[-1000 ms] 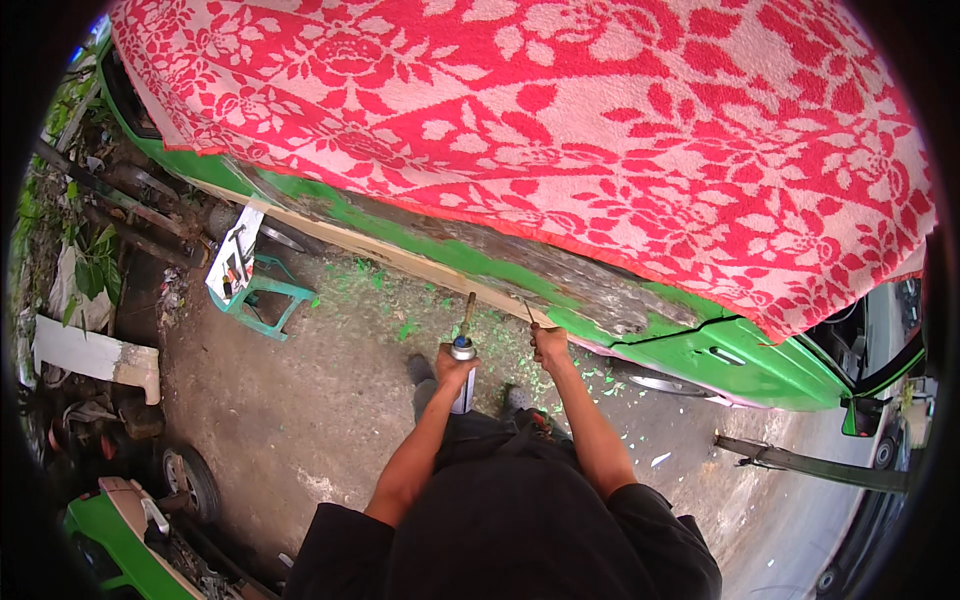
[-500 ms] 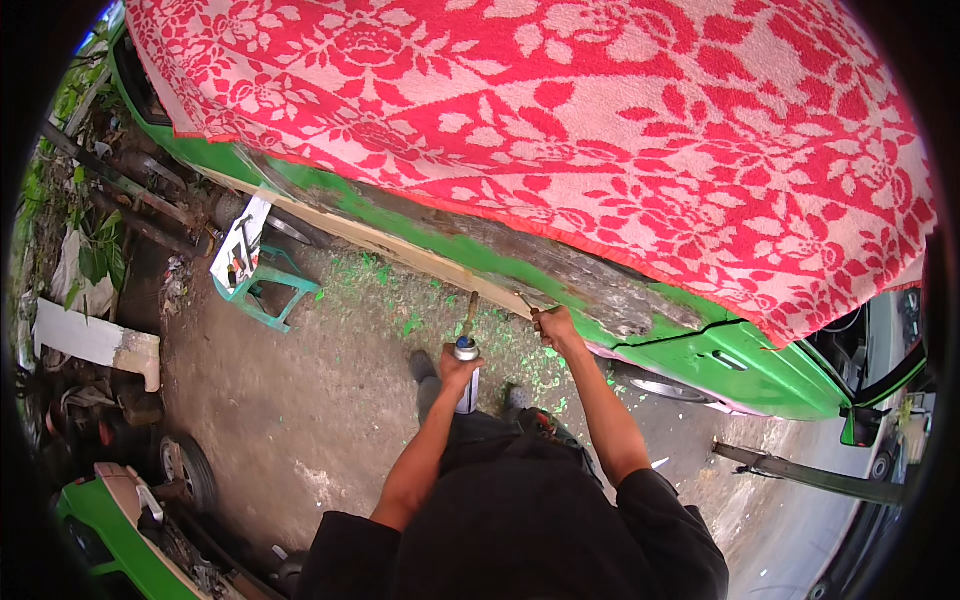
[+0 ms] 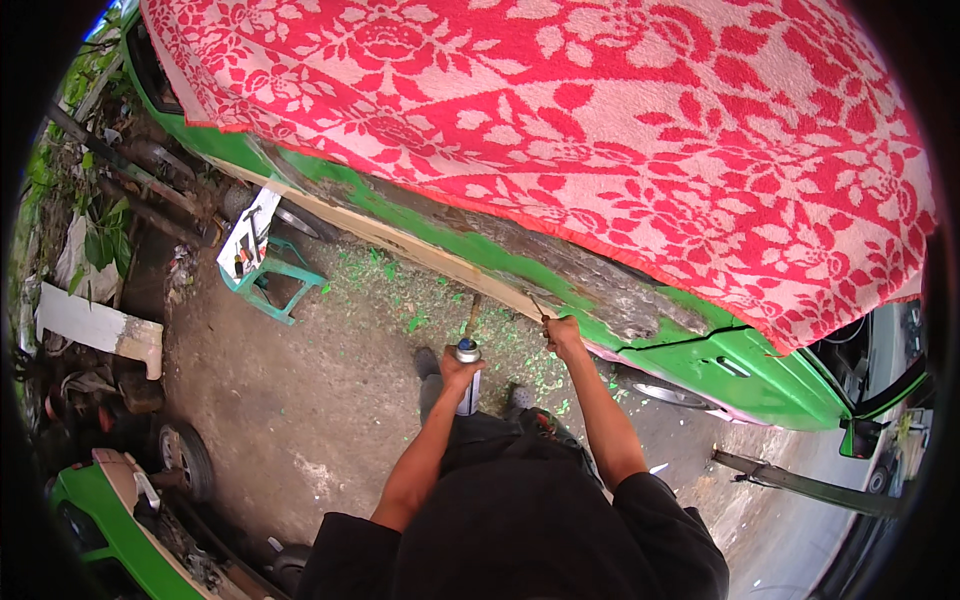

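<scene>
My left hand (image 3: pixel 459 369) is wrapped round a gas canister (image 3: pixel 467 400) with a torch head; its brass-coloured nozzle (image 3: pixel 473 313) points away from me. Whether a flame burns I cannot tell. My right hand (image 3: pixel 562 334) is closed on a thin, scraper-like tool (image 3: pixel 537 303), whose tip is at the lower side of a green car body (image 3: pixel 480 270). Just beyond this tool, a bare, greyish-brown patch (image 3: pixel 625 300) shows where the green paint is gone. Along the sill runs a beige strip (image 3: pixel 400 240).
A red-and-pink floral blanket (image 3: pixel 560 110) covers the car's upper part. Green flakes (image 3: pixel 415 300) litter the ground. A teal stool (image 3: pixel 285 285) at the left bears a white board with tools. Scrap parts and a wheel (image 3: pixel 187 460) lie farther left; a long bar (image 3: pixel 790 475) is at right.
My right hand and its tool have moved slightly right and toward me along the car's side. My left hand keeps its grip on the canister. The whole view has shifted slightly.
</scene>
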{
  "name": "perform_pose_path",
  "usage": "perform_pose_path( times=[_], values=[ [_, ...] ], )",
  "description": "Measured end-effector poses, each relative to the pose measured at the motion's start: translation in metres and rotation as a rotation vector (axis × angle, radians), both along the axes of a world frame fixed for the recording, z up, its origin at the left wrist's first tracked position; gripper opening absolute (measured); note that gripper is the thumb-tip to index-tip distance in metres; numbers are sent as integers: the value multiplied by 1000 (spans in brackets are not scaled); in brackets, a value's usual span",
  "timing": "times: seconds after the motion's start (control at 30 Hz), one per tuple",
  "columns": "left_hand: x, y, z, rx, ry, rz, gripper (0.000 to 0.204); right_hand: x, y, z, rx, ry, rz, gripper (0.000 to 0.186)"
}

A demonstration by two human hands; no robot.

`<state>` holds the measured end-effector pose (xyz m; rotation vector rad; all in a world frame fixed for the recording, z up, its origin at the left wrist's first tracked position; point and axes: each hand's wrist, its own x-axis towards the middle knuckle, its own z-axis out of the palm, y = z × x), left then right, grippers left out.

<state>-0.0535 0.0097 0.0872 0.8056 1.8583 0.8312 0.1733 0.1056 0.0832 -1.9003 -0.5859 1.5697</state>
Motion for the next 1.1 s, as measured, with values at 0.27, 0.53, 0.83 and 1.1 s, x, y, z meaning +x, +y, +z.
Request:
perform_pose_path(
  times=[0.27, 0.53, 0.83, 1.1],
  values=[
    [-2, 1, -5, -16, 75, -34, 57, -9, 3, -10, 16, -1, 0, 33],
    [-6, -5, 1, -48, 44, -13, 54, -33, 4, 30, 104, 122, 115, 14],
    [-3, -8, -7, 2, -27, -67, 53, -6, -10, 3, -4, -27, -90, 13],
    [-1, -3, -2, -8, -8, -115, 57, -25, -5, 23, 18, 152, -32, 10]
  ],
)
